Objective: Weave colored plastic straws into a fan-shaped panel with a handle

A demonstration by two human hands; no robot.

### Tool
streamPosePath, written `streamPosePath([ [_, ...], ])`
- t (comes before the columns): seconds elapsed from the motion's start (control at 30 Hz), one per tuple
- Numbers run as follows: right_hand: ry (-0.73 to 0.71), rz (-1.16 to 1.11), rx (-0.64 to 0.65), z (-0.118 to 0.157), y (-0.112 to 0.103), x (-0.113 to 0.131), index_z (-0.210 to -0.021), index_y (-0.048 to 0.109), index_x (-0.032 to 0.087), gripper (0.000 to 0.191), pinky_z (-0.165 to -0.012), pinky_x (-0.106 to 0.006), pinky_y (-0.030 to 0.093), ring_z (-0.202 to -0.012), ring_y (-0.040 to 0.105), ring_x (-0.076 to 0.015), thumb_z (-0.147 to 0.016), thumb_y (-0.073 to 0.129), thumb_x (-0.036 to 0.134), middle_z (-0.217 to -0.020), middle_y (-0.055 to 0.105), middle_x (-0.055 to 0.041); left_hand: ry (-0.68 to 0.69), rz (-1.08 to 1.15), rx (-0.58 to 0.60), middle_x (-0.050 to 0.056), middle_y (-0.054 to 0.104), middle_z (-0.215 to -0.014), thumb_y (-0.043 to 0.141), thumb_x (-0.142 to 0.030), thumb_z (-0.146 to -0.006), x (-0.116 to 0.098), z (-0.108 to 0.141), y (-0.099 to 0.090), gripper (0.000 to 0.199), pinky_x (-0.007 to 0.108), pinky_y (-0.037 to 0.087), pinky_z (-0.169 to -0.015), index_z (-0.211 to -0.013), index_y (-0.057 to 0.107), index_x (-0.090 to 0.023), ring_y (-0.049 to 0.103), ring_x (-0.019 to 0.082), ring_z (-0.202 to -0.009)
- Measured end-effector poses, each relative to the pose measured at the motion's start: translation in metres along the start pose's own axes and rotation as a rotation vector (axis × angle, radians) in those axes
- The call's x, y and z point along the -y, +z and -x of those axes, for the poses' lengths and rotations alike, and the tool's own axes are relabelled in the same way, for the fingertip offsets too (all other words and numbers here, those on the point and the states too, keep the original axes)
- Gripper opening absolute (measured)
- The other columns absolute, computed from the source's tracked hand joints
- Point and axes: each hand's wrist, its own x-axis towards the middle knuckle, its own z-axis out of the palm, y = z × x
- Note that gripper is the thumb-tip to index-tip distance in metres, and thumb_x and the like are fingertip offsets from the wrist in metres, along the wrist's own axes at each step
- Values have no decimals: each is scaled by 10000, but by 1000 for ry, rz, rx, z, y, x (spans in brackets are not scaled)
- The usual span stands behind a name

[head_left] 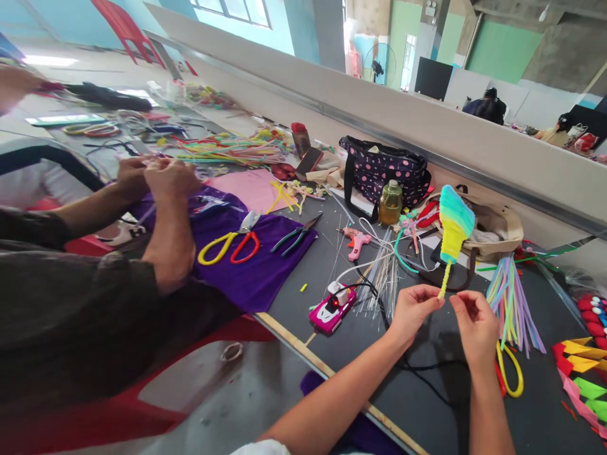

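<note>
My left hand (416, 309) pinches the lower end of a yellow fuzzy stem. On top of it stands a pipe-cleaner flower (455, 218), blue-green above and yellow below, tilted slightly. Just to the right, the thumb and fingers of my right hand (475, 321) are pressed together, close to the stem's end. Whatever they may hold is too small to make out. Behind my right hand fans a bundle of pastel pipe cleaners (513, 297). Yellow-and-red-handled scissors (512, 373) lie partly hidden by my right wrist.
A power strip (332, 311), a pink glue gun (356, 242) and thin wires (382, 278) lie left of my hands. Farther left are pliers (297, 234) and scissors (232, 241) on purple cloth (270, 278). A co-worker's hands (164, 180) work there. A patterned bag (386, 170) stands behind.
</note>
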Motion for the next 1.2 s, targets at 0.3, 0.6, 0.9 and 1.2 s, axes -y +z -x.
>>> streamPosePath([
  [0.3,-430,409,-80,27,24,20,-886,599,175,126,-688,-279,455,-750,567,-167,-918,597,297,-785,606,-41,85,23,-44,33,695,-670,801,-215,-583,13,2,1,188,244,482,-627,-731,726,-127,617,140,-618],
  [0.6,-505,468,-124,27,28,18,-893,608,173,98,-687,-278,453,-738,565,-169,-941,523,179,-771,619,-51,86,55,-33,33,693,-717,813,-229,-612,8,6,-1,194,229,471,-646,-752,732,-122,596,118,-638],
  [0.9,-402,358,-84,24,19,15,-831,607,175,155,-626,-256,433,-667,551,-148,-943,524,244,-738,604,-32,13,136,34,39,687,-728,864,-271,-570,6,8,-1,271,240,458,-692,-748,729,-117,593,122,-670],
  [1.2,-115,175,45,17,3,10,-807,636,185,222,-621,-258,459,-641,575,-146,-894,566,377,-737,640,-17,-98,130,136,39,670,-671,864,-320,-574,3,11,-3,302,235,416,-652,-742,729,-109,556,105,-613],
])
